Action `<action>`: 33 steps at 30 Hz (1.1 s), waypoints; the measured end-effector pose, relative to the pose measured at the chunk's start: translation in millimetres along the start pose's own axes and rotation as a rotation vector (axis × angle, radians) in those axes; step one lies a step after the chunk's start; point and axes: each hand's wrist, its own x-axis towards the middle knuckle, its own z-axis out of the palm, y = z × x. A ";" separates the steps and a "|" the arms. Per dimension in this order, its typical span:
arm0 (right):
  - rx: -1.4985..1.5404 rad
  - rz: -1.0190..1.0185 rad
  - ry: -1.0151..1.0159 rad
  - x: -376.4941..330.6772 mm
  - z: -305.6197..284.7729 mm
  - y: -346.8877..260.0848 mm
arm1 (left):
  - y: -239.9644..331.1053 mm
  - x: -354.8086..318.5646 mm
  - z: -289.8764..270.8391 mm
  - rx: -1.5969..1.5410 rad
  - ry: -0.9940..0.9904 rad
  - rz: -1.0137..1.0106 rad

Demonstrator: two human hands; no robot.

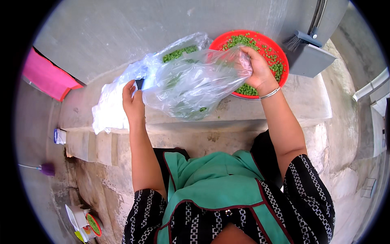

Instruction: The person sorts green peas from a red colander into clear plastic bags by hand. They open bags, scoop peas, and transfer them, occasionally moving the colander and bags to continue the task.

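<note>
A clear plastic bag is stretched between my hands, with a few small green pieces showing through it. My right hand, a bracelet at its wrist, pinches the bag's upper right edge in front of a red colander. Small green pieces that look like peas or cut beans lie in the colander. At the bag's left end my left hand has its fingers closed on a small dark flat object, mostly hidden by bluish plastic. Behind lies another clear bag holding green pieces.
White plastic lies at the left on the concrete ledge. A dustpan and brush lean at the right against the grey wall. Pink fabric hangs at the far left. Lower left stand containers, one with green pieces.
</note>
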 end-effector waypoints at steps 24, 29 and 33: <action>-1.401 0.062 0.084 -25.2 -44.6 -49.7 | 69.7 66.6 28.5 -0.565 -0.679 -0.349; -0.267 -0.003 -0.039 -65.2 -34.0 -42.9 | 50.9 46.7 3.2 0.000 -0.914 -0.369; -0.292 0.000 -0.172 -96.3 -50.3 -47.8 | 39.8 13.6 29.1 -0.764 -0.750 -0.659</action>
